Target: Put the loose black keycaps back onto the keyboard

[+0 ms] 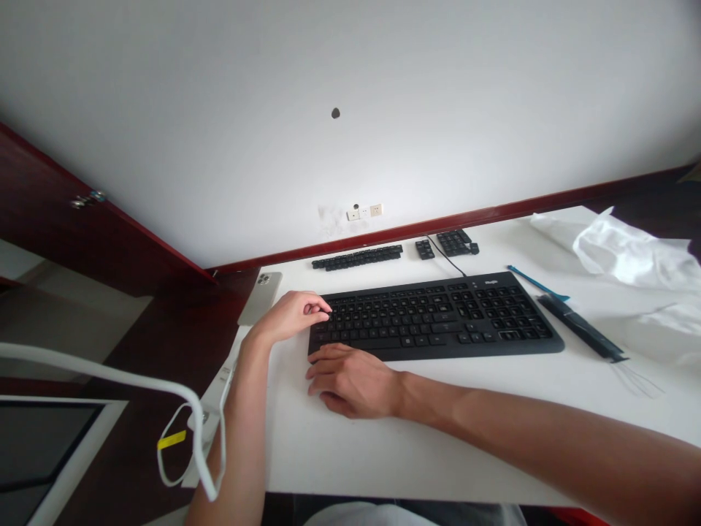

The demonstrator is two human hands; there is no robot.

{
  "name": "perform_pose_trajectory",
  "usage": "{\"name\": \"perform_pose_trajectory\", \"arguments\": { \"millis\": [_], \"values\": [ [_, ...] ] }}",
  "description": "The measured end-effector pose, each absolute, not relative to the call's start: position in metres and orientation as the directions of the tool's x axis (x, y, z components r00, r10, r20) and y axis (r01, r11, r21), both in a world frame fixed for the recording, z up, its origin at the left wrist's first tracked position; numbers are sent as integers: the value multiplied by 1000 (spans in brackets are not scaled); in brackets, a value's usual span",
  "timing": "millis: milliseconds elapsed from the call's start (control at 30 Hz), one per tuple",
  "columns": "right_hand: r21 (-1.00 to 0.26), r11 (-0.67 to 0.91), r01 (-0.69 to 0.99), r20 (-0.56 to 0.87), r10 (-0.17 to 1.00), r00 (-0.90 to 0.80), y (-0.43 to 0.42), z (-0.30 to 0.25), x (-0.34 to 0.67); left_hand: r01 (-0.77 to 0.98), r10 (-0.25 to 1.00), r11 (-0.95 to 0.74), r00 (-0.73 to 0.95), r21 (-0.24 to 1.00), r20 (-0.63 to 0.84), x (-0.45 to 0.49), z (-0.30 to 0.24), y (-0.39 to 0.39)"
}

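A black keyboard (438,315) lies on a white table (438,424). My left hand (293,314) is at the keyboard's far left corner, its fingers curled and pinched together at the top-left keys. What they hold, if anything, is too small to see. My right hand (350,380) rests on the table at the keyboard's near left edge, fingers bent and touching the front rim. Behind the keyboard lie a row of loose black keycaps (357,257) and two smaller key blocks (449,244).
A phone (260,296) lies face down at the table's left edge. A black tool with a blue strip (580,325) and crumpled white plastic (624,252) lie to the right. A white cable (180,409) hangs at the left. Wall sockets (364,212) sit behind.
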State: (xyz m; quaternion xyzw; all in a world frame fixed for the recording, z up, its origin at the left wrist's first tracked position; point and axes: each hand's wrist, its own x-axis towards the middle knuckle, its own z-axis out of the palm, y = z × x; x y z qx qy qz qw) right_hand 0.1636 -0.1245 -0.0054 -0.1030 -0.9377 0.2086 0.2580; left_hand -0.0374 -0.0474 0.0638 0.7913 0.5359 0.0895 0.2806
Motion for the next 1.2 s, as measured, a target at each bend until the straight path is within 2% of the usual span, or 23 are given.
{"name": "perform_pose_trajectory", "arguments": {
  "millis": [300, 600, 1200],
  "values": [
    [-439, 895, 78, 449, 294, -844, -125, -6, 163, 788, 895, -226, 400, 573, -196, -34, 62, -49],
    [-440, 894, 83, 453, 300, -840, -125, -6, 163, 816, 916, -141, 322, 561, -239, -31, 62, -49],
    [-443, 893, 77, 456, 298, -838, -125, -8, 163, 630, 882, 39, 343, 776, -323, -39, 43, -37]
  ]
}}
